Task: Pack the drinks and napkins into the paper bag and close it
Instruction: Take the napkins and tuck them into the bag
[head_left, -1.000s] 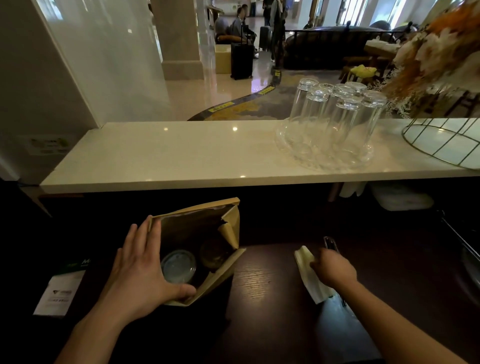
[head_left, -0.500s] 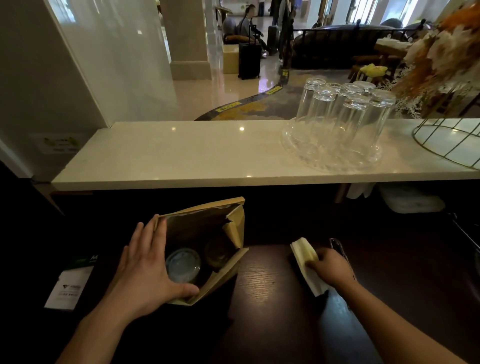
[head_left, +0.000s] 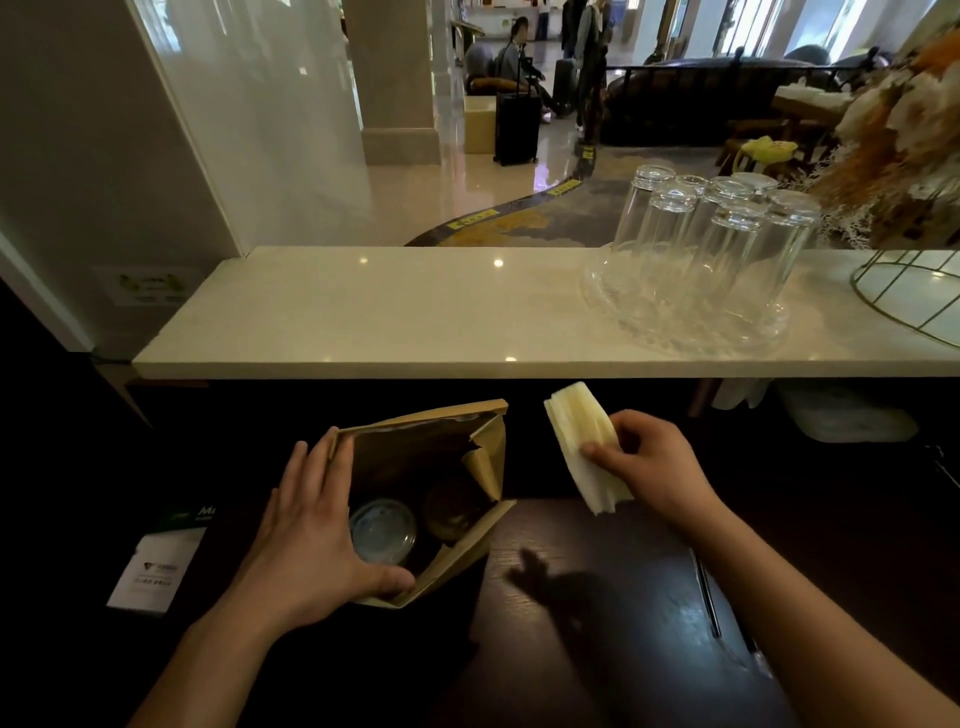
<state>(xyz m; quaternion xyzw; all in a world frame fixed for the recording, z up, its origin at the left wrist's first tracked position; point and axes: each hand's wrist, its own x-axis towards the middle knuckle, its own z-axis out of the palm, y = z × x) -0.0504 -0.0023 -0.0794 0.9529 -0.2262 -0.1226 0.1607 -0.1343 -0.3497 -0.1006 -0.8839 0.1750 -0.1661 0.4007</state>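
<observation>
A pale stone counter (head_left: 395, 306) spans the scene; all positions below are given relative to the brown paper bag (head_left: 415, 452), which stands open-mouthed on a dark wooden work surface (head_left: 587, 597) in front of and below that counter. On the counter, beyond the bag and to its right, a clear glass tray (head_left: 685, 312) bears a cluster of upturned drinking glasses (head_left: 717, 228); farther right stands a gold wire stand (head_left: 909, 291) with dried flowers (head_left: 893, 135) above it. The left hand (head_left: 306, 530) grips the bag's left wall, fingers spread flat along the outside and thumb hooked over the near rim, holding the mouth open. Inside the bag sit two drinks side by side: a cup with a clear domed lid (head_left: 383, 531) at the left, next to the thumb, and a darker-topped cup (head_left: 452, 506) at the right. The right hand (head_left: 649, 460) is raised just right of the bag's mouth, thumb and fingers pinched shut on a folded stack of white napkins (head_left: 579, 441), which is clear of the bag and of the work surface. A dark slender straw or pen (head_left: 707, 597), not clearly identifiable, lies on the work surface right of the bag. A white printed card (head_left: 156, 569) lies left of the bag.
</observation>
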